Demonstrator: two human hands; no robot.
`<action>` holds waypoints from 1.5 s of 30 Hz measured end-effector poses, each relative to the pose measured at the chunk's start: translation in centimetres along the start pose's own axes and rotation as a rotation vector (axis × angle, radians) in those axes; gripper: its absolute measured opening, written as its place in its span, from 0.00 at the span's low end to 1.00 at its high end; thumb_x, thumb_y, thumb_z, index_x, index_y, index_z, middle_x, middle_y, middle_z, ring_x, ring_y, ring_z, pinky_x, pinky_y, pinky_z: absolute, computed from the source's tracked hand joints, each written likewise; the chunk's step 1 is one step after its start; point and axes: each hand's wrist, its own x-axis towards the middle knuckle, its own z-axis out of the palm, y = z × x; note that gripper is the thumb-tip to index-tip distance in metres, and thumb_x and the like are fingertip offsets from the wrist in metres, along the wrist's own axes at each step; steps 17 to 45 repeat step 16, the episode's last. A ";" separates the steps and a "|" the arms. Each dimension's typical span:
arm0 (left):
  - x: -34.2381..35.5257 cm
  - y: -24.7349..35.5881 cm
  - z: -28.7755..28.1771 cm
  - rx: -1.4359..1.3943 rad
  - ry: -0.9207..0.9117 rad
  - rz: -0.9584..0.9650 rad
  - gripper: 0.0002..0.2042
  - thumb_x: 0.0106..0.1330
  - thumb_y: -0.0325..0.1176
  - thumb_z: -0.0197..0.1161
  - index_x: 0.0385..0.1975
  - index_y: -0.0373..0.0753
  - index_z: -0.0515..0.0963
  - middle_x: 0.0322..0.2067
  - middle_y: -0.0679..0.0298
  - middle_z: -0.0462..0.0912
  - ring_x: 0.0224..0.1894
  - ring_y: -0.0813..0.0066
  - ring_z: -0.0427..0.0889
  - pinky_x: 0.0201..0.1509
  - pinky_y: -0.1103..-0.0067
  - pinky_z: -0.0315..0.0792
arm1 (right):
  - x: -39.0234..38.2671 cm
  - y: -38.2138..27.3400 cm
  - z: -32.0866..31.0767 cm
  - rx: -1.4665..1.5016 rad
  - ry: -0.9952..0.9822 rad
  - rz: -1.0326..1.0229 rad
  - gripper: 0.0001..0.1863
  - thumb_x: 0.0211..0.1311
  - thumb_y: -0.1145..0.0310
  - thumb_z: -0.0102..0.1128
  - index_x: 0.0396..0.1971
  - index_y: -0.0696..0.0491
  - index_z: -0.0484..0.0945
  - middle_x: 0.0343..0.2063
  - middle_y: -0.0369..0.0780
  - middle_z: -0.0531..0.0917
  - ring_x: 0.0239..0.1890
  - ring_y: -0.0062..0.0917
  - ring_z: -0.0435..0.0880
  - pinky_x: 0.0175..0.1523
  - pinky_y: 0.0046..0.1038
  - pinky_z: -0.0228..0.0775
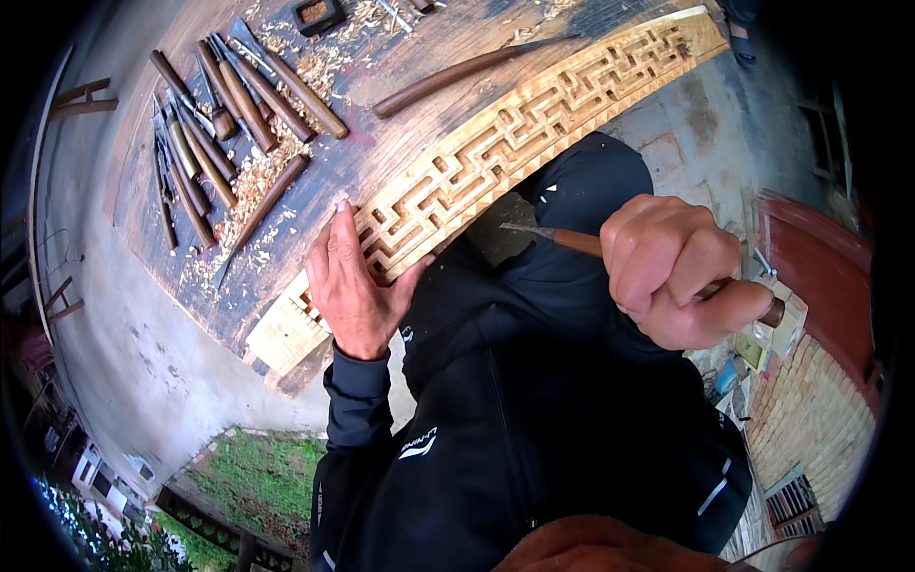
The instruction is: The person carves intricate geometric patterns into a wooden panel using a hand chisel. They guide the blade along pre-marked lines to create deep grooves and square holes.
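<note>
A long pale wooden board (pixel 477 162), carved with a maze-like fretwork pattern, lies slantwise along the near edge of the workbench. My left hand (pixel 351 281) grips it near its left end, fingers on the carved face and thumb by the near edge. In my right fist (pixel 677 272) is a carving knife (pixel 572 240) with a wooden handle. Its narrow metal blade points left and is held apart from the board, over my lap. The handle's butt sticks out below my thumb.
Many wood-handled chisels (pixel 257 91) lie among shavings on the workbench (pixel 143 210). Beyond the board rests a long curved-handled tool (pixel 457 76). A small dark box (pixel 317 14) stands at the far edge. Grass (pixel 257 477) shows at lower left, a brick wall (pixel 820 410) at right.
</note>
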 end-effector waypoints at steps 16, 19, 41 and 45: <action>1.4 -0.5 -2.6 0.086 -0.195 0.016 0.53 0.56 0.65 0.82 0.73 0.31 0.73 0.62 0.45 0.80 0.61 0.43 0.80 0.67 0.55 0.73 | -0.4 0.3 0.3 0.130 0.042 0.037 0.40 0.84 0.29 0.35 0.21 0.50 0.63 0.16 0.39 0.80 0.10 0.19 0.72 0.14 0.22 0.58; 1.4 -0.5 -2.6 0.086 -0.195 0.016 0.53 0.56 0.65 0.82 0.73 0.31 0.73 0.62 0.45 0.80 0.61 0.43 0.80 0.67 0.55 0.73 | -0.4 0.3 0.3 0.130 0.042 0.037 0.40 0.84 0.29 0.35 0.21 0.50 0.63 0.16 0.39 0.80 0.10 0.19 0.72 0.14 0.22 0.58; 1.4 -0.5 -2.6 0.086 -0.195 0.016 0.53 0.56 0.65 0.82 0.73 0.31 0.73 0.62 0.45 0.80 0.61 0.43 0.80 0.67 0.55 0.73 | -0.4 0.3 0.3 0.130 0.042 0.037 0.40 0.84 0.29 0.35 0.21 0.50 0.63 0.16 0.39 0.80 0.10 0.19 0.72 0.14 0.22 0.58; 1.4 -0.5 -2.6 0.086 -0.195 0.016 0.53 0.56 0.65 0.82 0.73 0.31 0.73 0.62 0.45 0.80 0.61 0.43 0.80 0.67 0.55 0.73 | -0.4 0.3 0.3 0.130 0.042 0.037 0.40 0.84 0.29 0.35 0.21 0.50 0.63 0.16 0.39 0.80 0.10 0.19 0.72 0.14 0.22 0.58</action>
